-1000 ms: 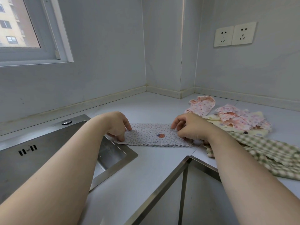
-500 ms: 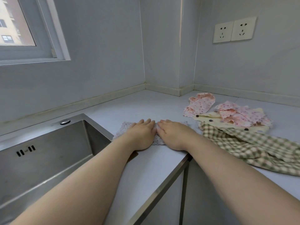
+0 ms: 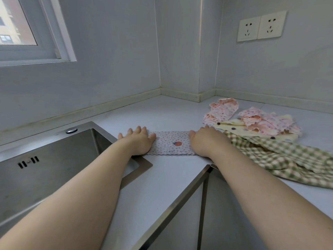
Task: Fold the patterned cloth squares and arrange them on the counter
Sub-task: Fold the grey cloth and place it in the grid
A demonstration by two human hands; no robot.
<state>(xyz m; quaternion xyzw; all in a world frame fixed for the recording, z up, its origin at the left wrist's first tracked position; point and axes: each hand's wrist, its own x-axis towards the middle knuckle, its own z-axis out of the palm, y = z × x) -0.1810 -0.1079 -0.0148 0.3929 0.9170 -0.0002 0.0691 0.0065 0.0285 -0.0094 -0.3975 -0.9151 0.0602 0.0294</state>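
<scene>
Left hand (image 3: 138, 141): flat, fingers spread, pressing the floral cloth strip's 9 o'clock end.
Right hand (image 3: 205, 141): flat, fingers straight, pressing its 3 o'clock end.
Floral cloth strip (image 3: 173, 143): folded, on the counter (image 3: 162, 112) between both hands.
Sink (image 3: 54, 159): 9 o'clock, beside the left hand.
Pink floral cloths (image 3: 223, 110), green checked cloth (image 3: 270, 152): heaped at 2 to 4 o'clock.

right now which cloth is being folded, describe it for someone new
On the pale grey counter, just right of the stainless steel sink, a narrow folded strip of white dotted cloth lies flat under the left hand and right hand. Unlike the crumpled heap of pink, cream and green checked cloths beside it, it shows one red-orange spot at its middle.
</scene>
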